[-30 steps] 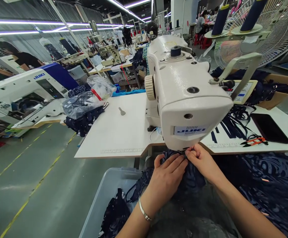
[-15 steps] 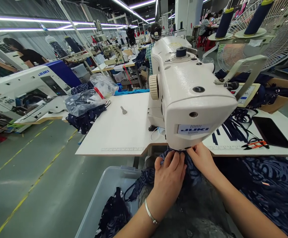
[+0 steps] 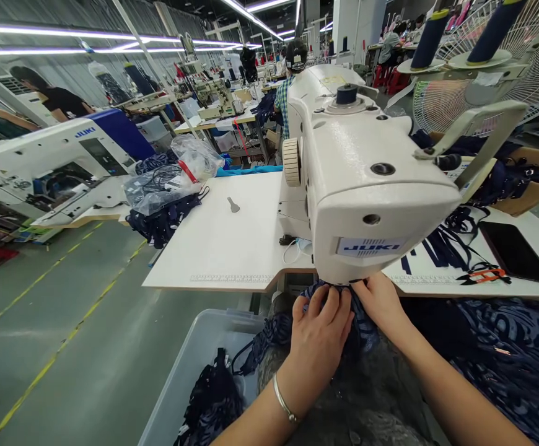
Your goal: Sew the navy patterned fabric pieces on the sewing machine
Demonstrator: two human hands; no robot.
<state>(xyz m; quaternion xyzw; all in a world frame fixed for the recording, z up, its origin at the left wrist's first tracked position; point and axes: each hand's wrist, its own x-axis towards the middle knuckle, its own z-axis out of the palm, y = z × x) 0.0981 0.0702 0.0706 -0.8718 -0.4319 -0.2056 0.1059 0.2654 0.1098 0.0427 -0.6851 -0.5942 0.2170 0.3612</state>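
Navy patterned fabric [image 3: 366, 331] is bunched below the head of the white JUKI sewing machine [image 3: 381, 210], at the cut-out in the near edge of the white worktable [image 3: 218, 238]; we can't see the needle spot, as the head covers it. We see the left hand [image 3: 319, 334] palm down on the fabric, fingers bent and slightly spread, tips close under the head; whether they pinch any cloth we can't tell. A silver bracelet [image 3: 282, 399] circles that wrist. We have the right hand [image 3: 383, 303] at the fabric's other side, fingers narrow and drawn together, tips partly hidden by the head, so we can't confirm its grip. Left of the left forearm we log a translucent plastic bin [image 3: 232, 319] with a dark garment heap [image 3: 216, 396] inside. On the tabletop's left part we note a grey metal piece [image 3: 233, 205], well apart from both hands. On its right part we mark navy strips [image 3: 443, 248], orange-handled snips [image 3: 483, 274] near them and a black smartphone [image 3: 517, 251] just beyond the snips. More navy patterned cloth [image 3: 506, 353] lies right of the right forearm.
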